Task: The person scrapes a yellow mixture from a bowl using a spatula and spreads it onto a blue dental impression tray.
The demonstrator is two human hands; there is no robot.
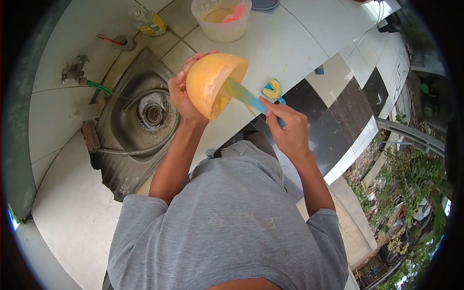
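Note:
An orange bowl (209, 79), tilted with its opening facing right, is held in my left hand (186, 96), whose fingers wrap round its outer side. Between the fingers of my right hand (289, 126) is the handle of a blue spatula (249, 99); its yellow-smeared blade reaches inside the bowl. Yellow residue clings to the bowl's inner wall. On the white tiled counter (275, 34), right of the bowl, lies a small blue item (272, 90) coated with something yellow.
A clear tub (221, 29) with pale mixture and a pink scoop (235, 13) stands at the back. Left are a metal sink (126, 113), a tap (75, 71) with green hose, and a yellow-labelled bottle (150, 24). Plants grow beyond the tiled floor at right.

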